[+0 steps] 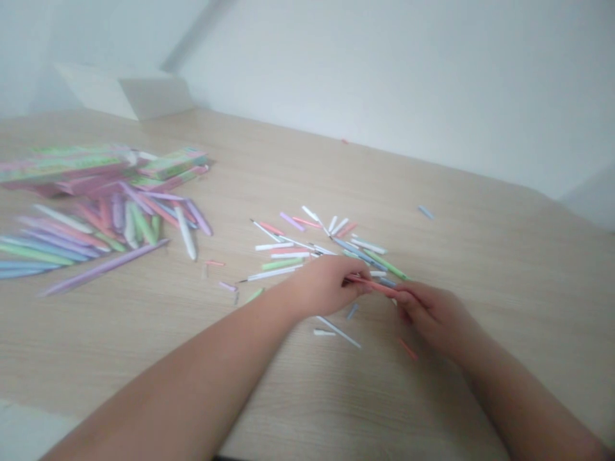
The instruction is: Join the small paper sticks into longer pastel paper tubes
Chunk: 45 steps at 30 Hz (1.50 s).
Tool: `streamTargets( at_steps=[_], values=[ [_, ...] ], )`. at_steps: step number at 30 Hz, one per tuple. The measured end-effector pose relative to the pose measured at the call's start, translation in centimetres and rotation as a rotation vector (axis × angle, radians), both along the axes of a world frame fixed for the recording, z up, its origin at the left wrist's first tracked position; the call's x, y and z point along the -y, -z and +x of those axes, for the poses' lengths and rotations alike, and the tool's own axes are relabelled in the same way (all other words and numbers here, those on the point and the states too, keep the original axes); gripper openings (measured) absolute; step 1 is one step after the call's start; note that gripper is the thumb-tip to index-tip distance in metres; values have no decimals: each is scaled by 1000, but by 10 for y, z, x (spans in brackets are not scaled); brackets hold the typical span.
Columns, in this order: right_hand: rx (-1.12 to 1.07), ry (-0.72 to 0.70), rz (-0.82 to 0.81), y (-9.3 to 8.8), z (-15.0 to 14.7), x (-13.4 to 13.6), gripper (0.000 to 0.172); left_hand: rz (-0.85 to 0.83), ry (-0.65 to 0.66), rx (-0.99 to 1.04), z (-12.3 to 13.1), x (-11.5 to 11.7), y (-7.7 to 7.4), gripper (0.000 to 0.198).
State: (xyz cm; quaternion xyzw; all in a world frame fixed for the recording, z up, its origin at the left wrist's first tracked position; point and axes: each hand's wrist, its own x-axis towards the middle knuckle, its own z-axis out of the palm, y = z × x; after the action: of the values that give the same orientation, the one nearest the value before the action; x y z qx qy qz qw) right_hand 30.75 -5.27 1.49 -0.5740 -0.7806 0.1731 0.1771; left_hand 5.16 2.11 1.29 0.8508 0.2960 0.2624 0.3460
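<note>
Coral pen piece (382,288), gripped by left hand (329,283) and right hand (426,312), apparently mid-work; loose parts (283,263), centre, unjoined; pens (185,232), left of frame, seemingly whole.

Bare forearms (206,365) and bare, blurred fingers (356,265)

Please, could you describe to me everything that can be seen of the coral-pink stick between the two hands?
The coral-pink stick is slim, looks straight and seems to be plastic. It is held over the table, slanting across the view, with the left hand gripping one end and the right hand the other. Fingers and blur hide its tips and any joints.
</note>
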Motion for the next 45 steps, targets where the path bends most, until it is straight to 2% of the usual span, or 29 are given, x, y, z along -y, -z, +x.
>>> streamTargets(
  at_steps=[4,6,10,16,19,22,26,31,36,41,45],
  values=[
    [-38,34,117,3,-1,-2,26,-13,-33,-4,2,-2,2,22],
    [-58,75,108,5,-2,-1,25,-30,-47,2,2,-3,5,22],
    [-54,75,32,3,-2,1,14,-35,-45,7,2,-3,7,23],
    [29,42,-19,-3,-1,-1,38,31,-24,-3,0,-1,2,22],
    [-65,54,-5,3,1,-4,24,9,-27,-16,0,-3,3,23],
    [-167,98,29,10,3,-6,26,-21,-35,-4,0,-7,7,23],
    [-149,101,-14,11,2,-6,13,-43,-52,30,1,-10,10,21],
    [-56,103,-17,3,-4,-6,31,-15,-51,33,2,-6,6,19],
    [-41,66,-40,4,-2,-8,44,11,-40,24,0,-4,4,20],
    [-103,66,3,2,-4,-10,26,9,-72,31,-1,-6,8,21],
    [-55,52,31,1,-6,-7,23,8,-67,28,-1,-4,10,22]
  ],
)
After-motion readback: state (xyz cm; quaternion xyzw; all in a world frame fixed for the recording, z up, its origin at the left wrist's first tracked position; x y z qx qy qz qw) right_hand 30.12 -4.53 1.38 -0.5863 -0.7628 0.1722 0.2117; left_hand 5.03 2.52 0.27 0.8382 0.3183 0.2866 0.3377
